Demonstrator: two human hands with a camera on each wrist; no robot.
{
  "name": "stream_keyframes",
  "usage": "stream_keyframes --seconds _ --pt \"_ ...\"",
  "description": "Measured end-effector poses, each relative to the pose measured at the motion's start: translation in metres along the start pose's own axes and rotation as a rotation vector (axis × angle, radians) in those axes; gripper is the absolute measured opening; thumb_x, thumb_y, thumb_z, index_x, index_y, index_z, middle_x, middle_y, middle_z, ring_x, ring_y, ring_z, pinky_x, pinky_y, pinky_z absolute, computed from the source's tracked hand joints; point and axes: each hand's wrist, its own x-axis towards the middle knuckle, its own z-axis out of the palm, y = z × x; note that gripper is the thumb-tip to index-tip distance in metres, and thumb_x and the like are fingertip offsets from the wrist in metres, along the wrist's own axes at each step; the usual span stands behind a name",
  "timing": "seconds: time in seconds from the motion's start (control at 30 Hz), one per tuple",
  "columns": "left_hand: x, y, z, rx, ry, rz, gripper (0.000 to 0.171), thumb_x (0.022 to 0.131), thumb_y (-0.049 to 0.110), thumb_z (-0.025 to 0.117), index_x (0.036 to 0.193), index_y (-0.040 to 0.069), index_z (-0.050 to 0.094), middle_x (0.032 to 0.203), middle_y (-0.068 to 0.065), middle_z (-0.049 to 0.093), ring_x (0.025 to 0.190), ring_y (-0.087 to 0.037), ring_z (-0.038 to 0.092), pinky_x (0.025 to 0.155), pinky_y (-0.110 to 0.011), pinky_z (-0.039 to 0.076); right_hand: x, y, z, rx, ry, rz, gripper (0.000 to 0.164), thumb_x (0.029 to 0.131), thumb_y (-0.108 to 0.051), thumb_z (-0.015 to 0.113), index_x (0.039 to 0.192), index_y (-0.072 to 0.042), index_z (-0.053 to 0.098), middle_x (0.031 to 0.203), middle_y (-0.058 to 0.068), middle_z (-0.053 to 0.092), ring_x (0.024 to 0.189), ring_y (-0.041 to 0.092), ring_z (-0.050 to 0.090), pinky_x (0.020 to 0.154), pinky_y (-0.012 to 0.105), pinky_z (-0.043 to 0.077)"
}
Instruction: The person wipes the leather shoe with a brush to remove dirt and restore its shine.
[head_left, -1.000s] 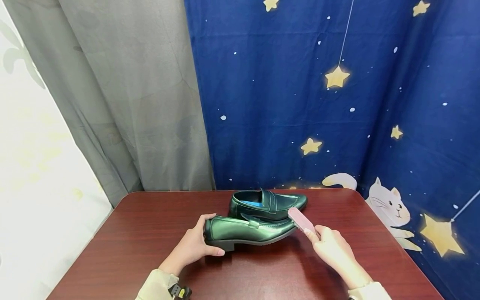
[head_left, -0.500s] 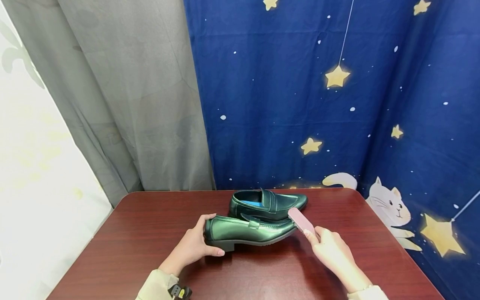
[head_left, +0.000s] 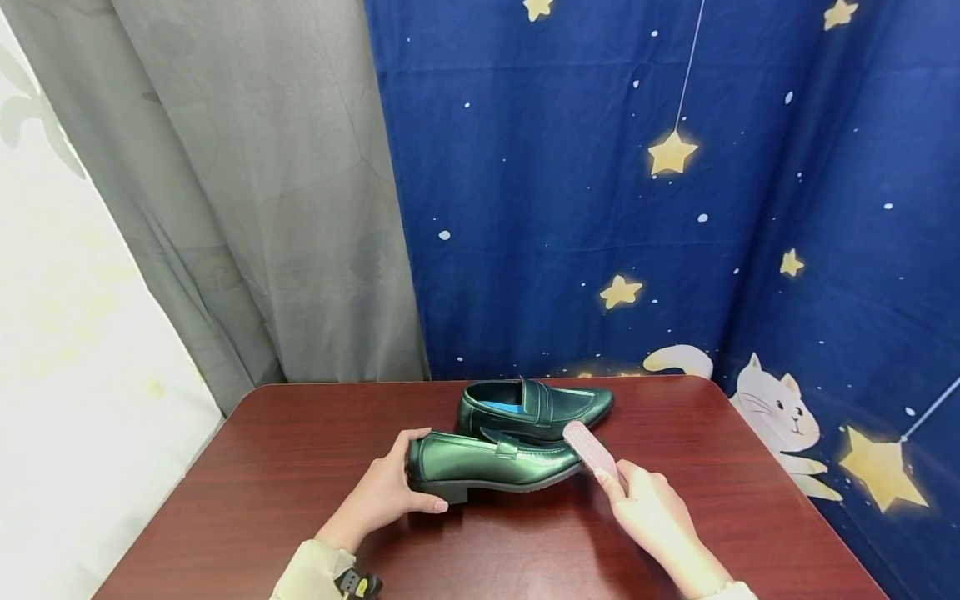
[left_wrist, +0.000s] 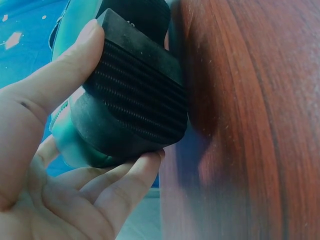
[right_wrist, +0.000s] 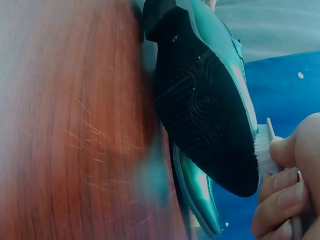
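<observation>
A shiny green loafer (head_left: 480,460) is tilted on its side edge above the table, its patterned black sole (right_wrist: 200,105) showing in the right wrist view. My left hand (head_left: 386,492) grips it round the heel, thumb by the ridged heel block (left_wrist: 140,90) and fingers behind. In my right hand (head_left: 652,508) is a pink brush (head_left: 591,448), held by its handle. Its white bristles (right_wrist: 264,152) meet the toe edge of the loafer in the right wrist view. Behind lies the matching loafer (head_left: 555,408), upright, with a blue insole.
Both shoes are at the back middle of a reddish-brown wooden table (head_left: 300,450). A grey curtain (head_left: 300,208) and a blue star-patterned curtain (head_left: 540,192) hang past the far table edge.
My right hand and the brush have shifted slightly left and toward me along the loafer's toe, and the brush has turned a little. The left hand keeps its grip on the heel.
</observation>
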Motion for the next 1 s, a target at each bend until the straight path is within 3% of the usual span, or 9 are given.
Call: stream_keyframes --seconds 0.4,1.0 --pt "0.0 -0.002 0.0 -0.003 0.0 0.012 0.11 0.058 0.043 0.098 0.148 0.031 0.037 0.103 -0.002 0.073 0.09 -0.013 0.064 0.081 -0.034 0.051 -0.007 -0.013 0.009 0.03 -0.009 -0.004 0.024 0.097 -0.033 0.067 0.081 -0.017 0.059 0.059 -0.001 0.049 0.06 0.017 0.049 0.055 0.035 0.038" --pt "-0.001 -0.001 -0.001 -0.001 -0.007 0.011 0.109 0.059 0.043 0.098 0.149 0.03 0.036 0.102 -0.002 0.073 0.09 -0.014 0.063 0.081 -0.035 0.051 -0.025 -0.038 0.041 0.07 0.036 -0.111 0.029 0.096 -0.041 0.066 0.077 -0.025 0.052 0.056 -0.009 0.041 0.054 0.01 0.042 0.052 0.03 0.034"
